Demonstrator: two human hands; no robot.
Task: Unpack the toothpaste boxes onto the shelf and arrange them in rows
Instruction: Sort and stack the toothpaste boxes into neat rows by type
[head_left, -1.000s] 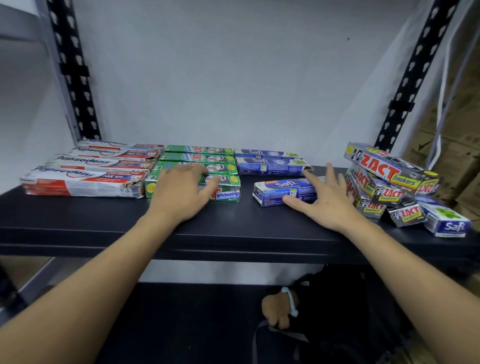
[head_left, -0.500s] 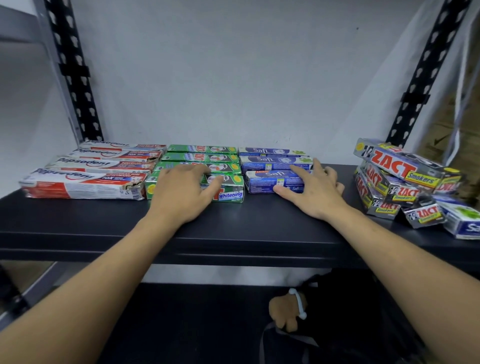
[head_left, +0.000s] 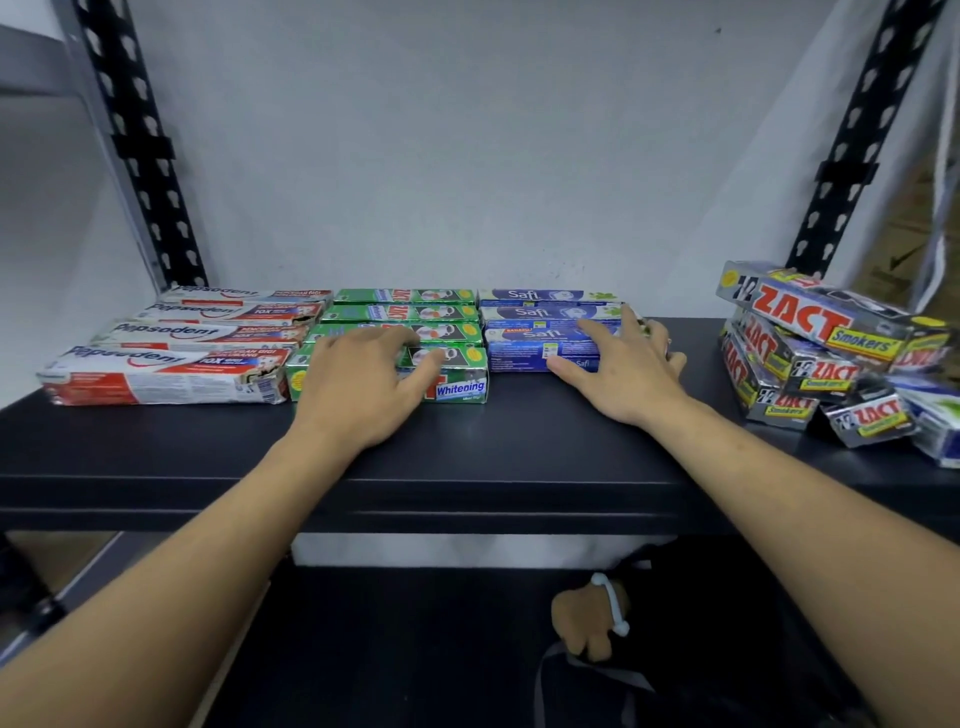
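On the black shelf (head_left: 519, 431) lie three rows of toothpaste boxes: red-and-white Pepsodent boxes (head_left: 166, 374) at the left, green whitening boxes (head_left: 457, 387) in the middle, blue Safi boxes (head_left: 540, 312) to their right. My left hand (head_left: 358, 384) rests flat on the front green box. The straight fingers of my right hand (head_left: 623, 369) lie on the front blue Safi box (head_left: 524, 345), which sits against the Safi box behind it. A loose heap of silver Zact Smokers boxes (head_left: 810, 338) is piled at the right.
Black slotted uprights (head_left: 140, 156) stand at the back left and back right (head_left: 852, 150) of the shelf against a white wall. Below the shelf, a dark bag (head_left: 727, 649) with a tan plush charm (head_left: 582, 618) lies on the lower board.
My right hand has slid the blue Safi box from the middle of the shelf back and left into line with the Safi row. My left hand has stayed on the green box.
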